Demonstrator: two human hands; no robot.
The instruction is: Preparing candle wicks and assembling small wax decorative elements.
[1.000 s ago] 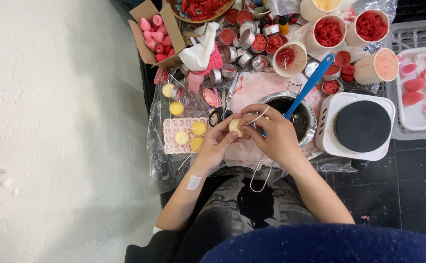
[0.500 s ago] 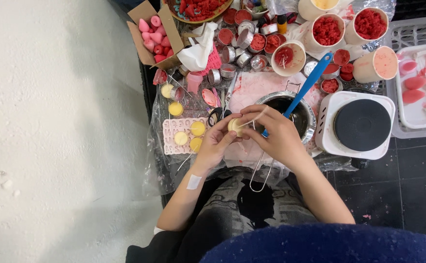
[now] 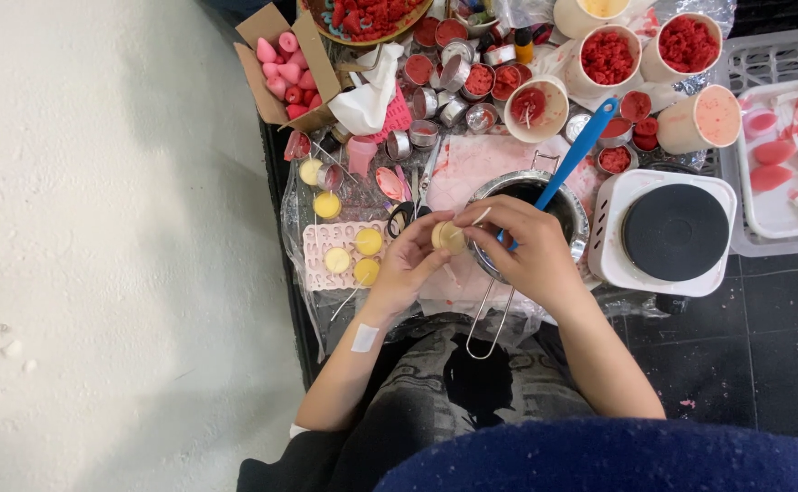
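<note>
A small round pale-yellow wax disc [image 3: 447,237] is pinched between the fingertips of my left hand [image 3: 408,269] and my right hand [image 3: 526,251]. A thin white wick [image 3: 481,217] sticks out of it towards my right thumb. Both hands hover in front of a metal pot [image 3: 574,211] with a blue-handled tool [image 3: 576,155] resting in it. Left of my left hand lies a pink mould tray [image 3: 319,264] with three yellow wax discs [image 3: 367,242] on it. A plaster is stuck on my left forearm [image 3: 363,337].
A white hotplate [image 3: 672,232] with a black disc stands right of the pot. Paper cups of red wax [image 3: 607,55], several small metal tins [image 3: 453,77], a cardboard box of pink pieces [image 3: 285,64] and a white tray [image 3: 782,164] crowd the far side. A white wall is at left.
Both hands and the yellow disc have stayed almost still; the fingers have shifted only slightly around the disc and wick.
</note>
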